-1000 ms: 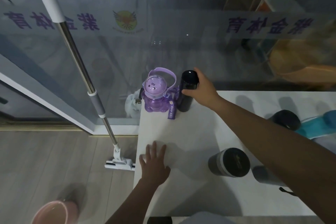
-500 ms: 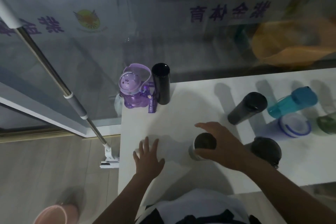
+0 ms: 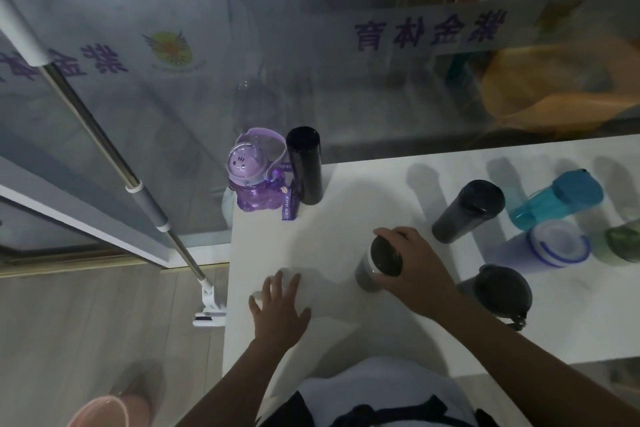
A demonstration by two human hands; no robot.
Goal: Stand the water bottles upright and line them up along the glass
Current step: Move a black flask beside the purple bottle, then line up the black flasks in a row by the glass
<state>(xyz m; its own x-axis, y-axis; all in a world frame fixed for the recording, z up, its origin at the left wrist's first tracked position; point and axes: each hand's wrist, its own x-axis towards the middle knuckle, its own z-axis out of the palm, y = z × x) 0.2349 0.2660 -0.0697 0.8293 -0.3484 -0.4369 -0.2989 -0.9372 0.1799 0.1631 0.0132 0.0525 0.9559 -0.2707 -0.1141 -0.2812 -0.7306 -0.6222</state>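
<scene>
A purple cartoon bottle [image 3: 252,180] and a tall black flask [image 3: 305,166] stand upright side by side against the glass wall [image 3: 381,87] at the table's far left corner. My right hand [image 3: 414,263] grips the dark lid of a grey tumbler [image 3: 372,262] standing mid-table. My left hand [image 3: 278,308] rests flat on the white table [image 3: 346,211] near its left edge, fingers spread. To the right stand a dark tumbler [image 3: 465,211], a teal bottle [image 3: 557,199], a pale purple bottle with a blue-ringed lid [image 3: 547,248], a green bottle [image 3: 621,243] and a dark lidded bottle [image 3: 498,291].
A mop [image 3: 114,163] with a metal pole leans against the glass left of the table, its head on the wooden floor [image 3: 86,322]. A pink shoe [image 3: 110,409] shows at the bottom left. Frosted lettering runs across the glass.
My right hand let go of the black flask by the glass, came back to the grey tumbler and now grips its lid. The view has shifted right. My left hand stays put.
</scene>
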